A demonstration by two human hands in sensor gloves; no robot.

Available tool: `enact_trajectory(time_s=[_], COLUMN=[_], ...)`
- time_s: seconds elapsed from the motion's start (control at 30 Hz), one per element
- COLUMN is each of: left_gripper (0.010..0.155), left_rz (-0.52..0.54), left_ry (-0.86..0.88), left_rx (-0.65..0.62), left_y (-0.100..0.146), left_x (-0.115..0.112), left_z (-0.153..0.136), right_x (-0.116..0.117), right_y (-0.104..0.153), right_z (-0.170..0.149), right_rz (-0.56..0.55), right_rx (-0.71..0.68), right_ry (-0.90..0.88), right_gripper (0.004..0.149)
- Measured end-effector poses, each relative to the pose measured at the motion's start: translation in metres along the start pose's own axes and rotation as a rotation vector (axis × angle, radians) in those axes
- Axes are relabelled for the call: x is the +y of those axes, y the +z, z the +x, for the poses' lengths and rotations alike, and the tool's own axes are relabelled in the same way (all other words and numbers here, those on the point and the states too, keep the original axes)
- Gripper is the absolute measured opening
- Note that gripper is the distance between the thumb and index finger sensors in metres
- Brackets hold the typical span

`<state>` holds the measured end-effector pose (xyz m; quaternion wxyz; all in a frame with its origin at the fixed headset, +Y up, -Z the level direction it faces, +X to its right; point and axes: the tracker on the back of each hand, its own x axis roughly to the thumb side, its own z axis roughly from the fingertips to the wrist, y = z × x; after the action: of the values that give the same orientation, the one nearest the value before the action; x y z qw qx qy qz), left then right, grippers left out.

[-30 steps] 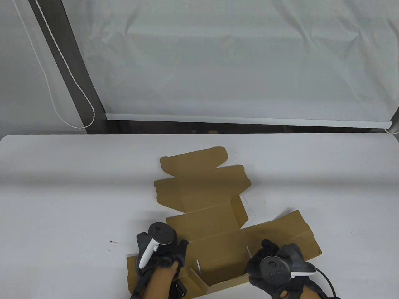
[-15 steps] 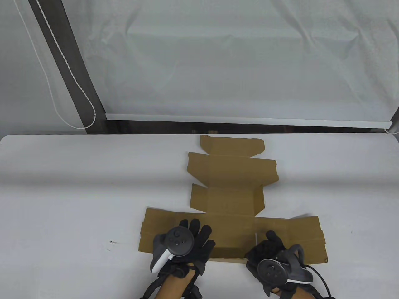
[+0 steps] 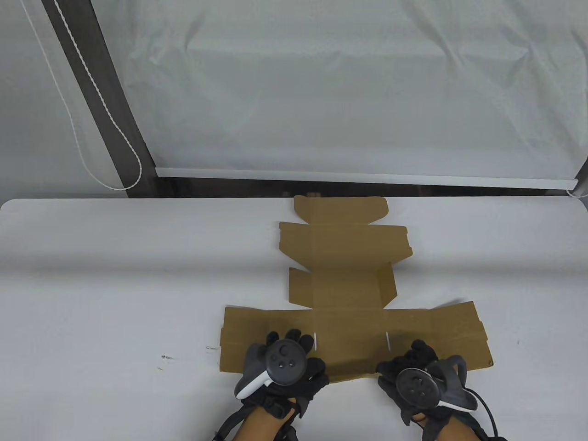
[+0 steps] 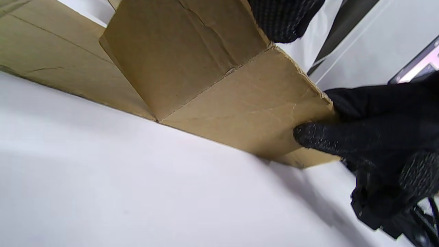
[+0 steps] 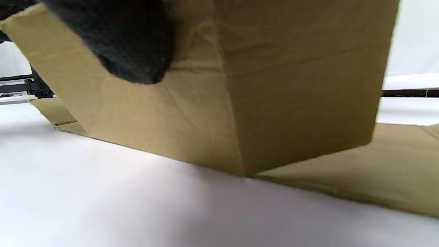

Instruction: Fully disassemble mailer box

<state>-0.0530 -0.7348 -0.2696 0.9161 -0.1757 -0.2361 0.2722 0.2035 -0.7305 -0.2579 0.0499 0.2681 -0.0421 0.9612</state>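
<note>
The brown mailer box lies unfolded on the white table, its panels spread almost flat. Its near front flap stands raised between my hands. My left hand is at the flap's left end, and a fingertip lies over the flap's top edge in the left wrist view. My right hand pinches the flap's right end; its thumb presses the near face. In the right wrist view a fingertip lies on the flap.
The box's far tab reaches the table's back edge. A white roller blind hangs behind the table, with its cord at the left. Bare table lies on both sides of the cardboard.
The cardboard turned square to me, opened out flatter and slid toward the back edge. Both hands moved from on top of the side panels to the ends of the near flap.
</note>
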Motion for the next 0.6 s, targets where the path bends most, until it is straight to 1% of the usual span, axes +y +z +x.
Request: enact_trajectory(time_s=[0.03, 0.1, 0.13, 0.2, 0.23, 0.27, 0.33, 0.37, 0.43, 0.53, 0.6], left_gripper=[0.050, 0.048, 0.047, 0.046, 0.045, 0.046, 0.048, 0.049, 0.050, 0.052, 0.053], left_rz=[-0.044, -0.153, -0.185, -0.194, -0.212, -0.229, -0.263, -0.284, -0.268, -0.274, -0.291], left_ry=[-0.014, -0.027, -0.052, -0.076, -0.088, -0.103, -0.121, -0.127, -0.126, -0.116, -0.126], left_rx=[0.019, 0.059, 0.075, 0.082, 0.091, 0.097, 0.108, 0.115, 0.105, 0.110, 0.117], left_y=[0.000, -0.001, -0.002, -0.006, -0.008, -0.009, -0.010, -0.010, -0.010, -0.010, -0.011], left_x=[-0.001, -0.007, -0.011, -0.016, -0.019, -0.021, -0.025, -0.028, -0.027, -0.028, -0.031], left_z=[0.000, -0.001, -0.002, -0.003, -0.002, -0.002, -0.002, -0.002, -0.003, -0.004, -0.005], right_x=[-0.001, -0.002, -0.002, 0.000, 0.003, 0.007, 0.015, 0.017, 0.017, 0.020, 0.025], right_y=[-0.001, -0.001, -0.001, -0.001, -0.001, 0.000, 0.001, 0.002, 0.001, 0.001, 0.002], right_z=[0.001, 0.002, 0.003, 0.006, 0.008, 0.008, 0.008, 0.009, 0.011, 0.013, 0.015], right_rz=[0.030, 0.095, 0.123, 0.167, 0.245, 0.314, 0.441, 0.456, 0.425, 0.468, 0.559], right_rx=[-0.027, -0.024, -0.025, -0.040, -0.051, -0.034, -0.029, -0.040, -0.069, -0.072, -0.075], right_ry=[0.002, 0.005, 0.000, 0.013, 0.003, -0.008, -0.049, -0.036, -0.006, -0.001, -0.024], right_gripper=[0.038, 0.040, 0.041, 0.044, 0.047, 0.052, 0.066, 0.071, 0.070, 0.074, 0.084])
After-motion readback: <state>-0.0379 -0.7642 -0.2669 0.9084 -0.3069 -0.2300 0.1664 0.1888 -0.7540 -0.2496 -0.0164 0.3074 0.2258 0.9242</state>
